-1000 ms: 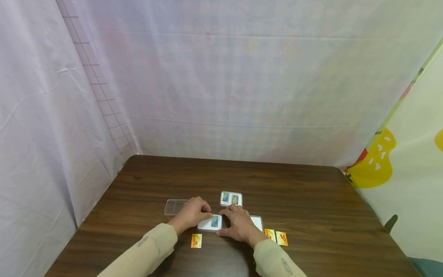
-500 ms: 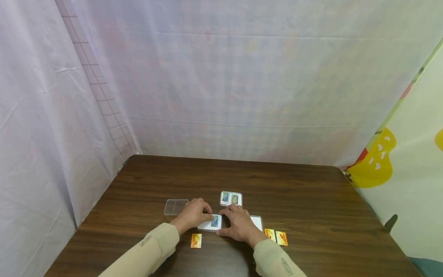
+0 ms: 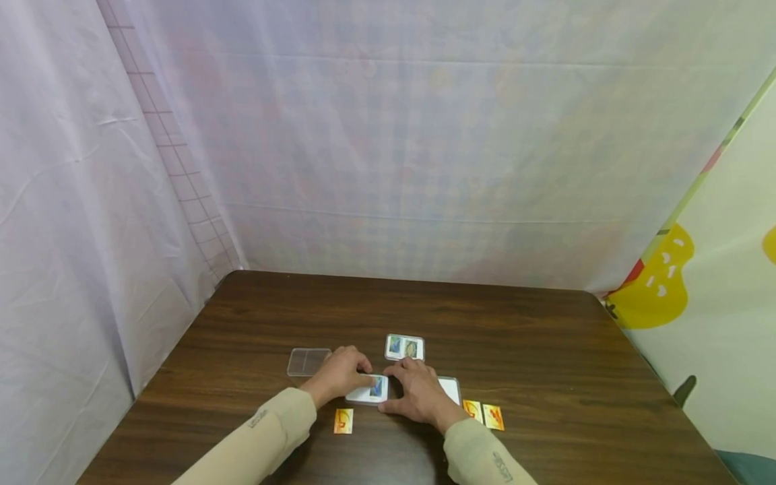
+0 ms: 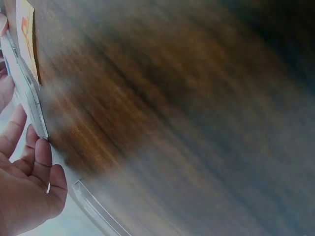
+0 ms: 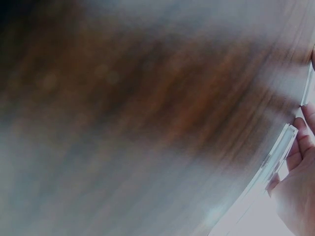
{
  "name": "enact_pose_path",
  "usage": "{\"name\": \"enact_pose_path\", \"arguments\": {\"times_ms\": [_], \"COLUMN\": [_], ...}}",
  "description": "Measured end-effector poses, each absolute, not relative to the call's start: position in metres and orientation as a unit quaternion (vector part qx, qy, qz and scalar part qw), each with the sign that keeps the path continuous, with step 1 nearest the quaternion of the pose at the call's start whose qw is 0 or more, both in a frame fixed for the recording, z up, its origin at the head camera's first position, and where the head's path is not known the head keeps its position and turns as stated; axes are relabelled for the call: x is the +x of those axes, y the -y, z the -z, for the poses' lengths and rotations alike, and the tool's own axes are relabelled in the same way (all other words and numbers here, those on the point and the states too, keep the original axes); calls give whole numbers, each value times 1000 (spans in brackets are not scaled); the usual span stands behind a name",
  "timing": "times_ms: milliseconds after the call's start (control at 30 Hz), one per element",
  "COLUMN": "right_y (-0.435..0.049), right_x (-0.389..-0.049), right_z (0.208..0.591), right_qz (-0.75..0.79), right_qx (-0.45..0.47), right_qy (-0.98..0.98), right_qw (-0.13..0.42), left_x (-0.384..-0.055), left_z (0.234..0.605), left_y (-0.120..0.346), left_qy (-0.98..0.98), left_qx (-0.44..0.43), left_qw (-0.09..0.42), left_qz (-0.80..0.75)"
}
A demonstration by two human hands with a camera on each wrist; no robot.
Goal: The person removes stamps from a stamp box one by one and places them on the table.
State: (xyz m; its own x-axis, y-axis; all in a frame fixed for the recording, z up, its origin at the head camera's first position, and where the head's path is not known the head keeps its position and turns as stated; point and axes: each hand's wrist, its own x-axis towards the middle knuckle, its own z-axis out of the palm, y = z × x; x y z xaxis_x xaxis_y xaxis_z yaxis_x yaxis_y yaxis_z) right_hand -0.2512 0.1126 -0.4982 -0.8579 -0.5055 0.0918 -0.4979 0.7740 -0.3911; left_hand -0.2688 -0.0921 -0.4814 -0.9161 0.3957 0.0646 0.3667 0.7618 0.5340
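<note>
My left hand [image 3: 341,372] bends over a flat clear plastic case [image 3: 358,395] with a white insert, its thumb and index finger at the top of a blue-green postage stamp [image 3: 380,388]. In the left wrist view, the lower fingertips of that hand reach the end of the case [image 4: 27,93]. My right hand [image 3: 417,391] holds the right end of the case, thumb at the near edge and fingers at the far one. Beneath the right hand, a second white case [image 3: 450,390] is partly hidden.
Behind the hands lies a case [image 3: 405,347] with two stamps in it. A clear lid [image 3: 305,362] sits to the left. One yellow-orange stamp [image 3: 343,422] lies in front, and two more yellow-orange stamps [image 3: 494,417] lie at the right on the brown table [image 3: 564,377].
My left hand has shifted slightly to the right, its thumb further over the stamp. The right hand and the cases stay where they were.
</note>
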Motion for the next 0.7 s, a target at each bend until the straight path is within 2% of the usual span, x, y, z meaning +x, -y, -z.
{"name": "enact_pose_path", "arguments": {"times_ms": [700], "right_y": [-113], "right_x": [-251], "right_z": [498], "right_qz": [208], "right_qx": [-267], "right_qy": [-941], "right_qw": [7], "left_x": [-269], "left_z": [481], "left_y": [91], "left_qy": [-943], "left_qx": [195], "left_qw": [19], "left_qz": [-268]}}
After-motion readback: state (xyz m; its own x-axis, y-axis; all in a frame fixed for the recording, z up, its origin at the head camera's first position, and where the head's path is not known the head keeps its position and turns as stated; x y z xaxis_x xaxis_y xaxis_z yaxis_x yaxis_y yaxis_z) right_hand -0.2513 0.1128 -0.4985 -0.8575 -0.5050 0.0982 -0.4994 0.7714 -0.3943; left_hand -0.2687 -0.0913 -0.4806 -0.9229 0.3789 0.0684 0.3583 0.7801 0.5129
